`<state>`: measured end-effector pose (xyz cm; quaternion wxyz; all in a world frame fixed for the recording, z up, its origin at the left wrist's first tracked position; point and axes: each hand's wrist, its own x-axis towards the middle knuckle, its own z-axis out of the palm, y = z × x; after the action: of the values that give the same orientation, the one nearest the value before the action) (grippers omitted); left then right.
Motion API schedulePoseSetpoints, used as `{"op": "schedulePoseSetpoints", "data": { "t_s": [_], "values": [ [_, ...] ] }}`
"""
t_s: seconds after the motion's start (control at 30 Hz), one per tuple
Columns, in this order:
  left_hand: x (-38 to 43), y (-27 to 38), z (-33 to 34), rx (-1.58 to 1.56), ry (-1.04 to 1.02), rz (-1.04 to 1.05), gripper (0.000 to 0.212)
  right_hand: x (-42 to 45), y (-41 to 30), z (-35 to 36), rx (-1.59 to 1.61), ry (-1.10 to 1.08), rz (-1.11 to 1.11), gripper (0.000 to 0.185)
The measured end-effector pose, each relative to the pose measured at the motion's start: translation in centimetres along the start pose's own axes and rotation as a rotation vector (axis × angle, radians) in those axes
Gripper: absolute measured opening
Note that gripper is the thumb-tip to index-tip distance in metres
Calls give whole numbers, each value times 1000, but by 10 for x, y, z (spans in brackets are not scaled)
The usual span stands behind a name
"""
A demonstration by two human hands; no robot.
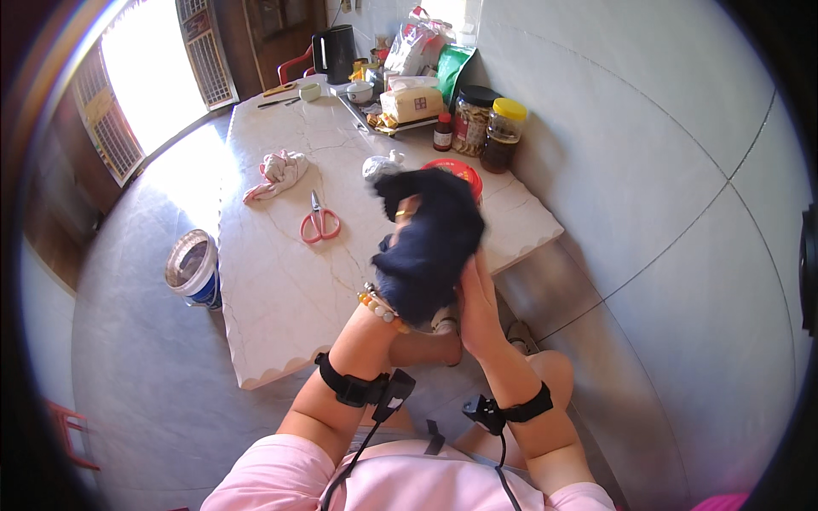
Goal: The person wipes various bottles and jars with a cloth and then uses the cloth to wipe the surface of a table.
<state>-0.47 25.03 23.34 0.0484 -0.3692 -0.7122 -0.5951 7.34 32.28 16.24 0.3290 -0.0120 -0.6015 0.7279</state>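
Note:
A dark navy cloth item (434,243), crumpled and blurred, is held up between my two hands near the table's close edge; its exact kind cannot be told. My left hand (401,223) is mostly hidden by it, with a ringed finger showing at its left side. Against its lower right side lies my right hand (478,300), fingers extended, partly covered by the cloth. Red-handled scissors (321,223) lie on the marble-patterned table (275,319), left of the cloth. Farther back are a crumpled light cloth (281,174) and a tied plastic bag (382,166).
Behind the dark cloth sits a red round lid (457,172). Jars (473,121), a small bottle (442,132), a tissue pack (412,102) and a black kettle (334,54) crowd the table's back by the tiled wall. A bucket (192,268) stands on the floor at left.

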Motion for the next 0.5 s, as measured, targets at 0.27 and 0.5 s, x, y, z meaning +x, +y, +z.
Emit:
{"op": "schedulePoseSetpoints", "data": {
  "t_s": [0.27, 0.5],
  "values": [
    [48, 1, -27, 525, -308, 429, 31, -32, -37, -27, 399, -115, 558, 44],
    [53, 65, -24, 48, -564, 515, 35, -14, -23, -33, 215, 186, 243, 32]
  ]
}}
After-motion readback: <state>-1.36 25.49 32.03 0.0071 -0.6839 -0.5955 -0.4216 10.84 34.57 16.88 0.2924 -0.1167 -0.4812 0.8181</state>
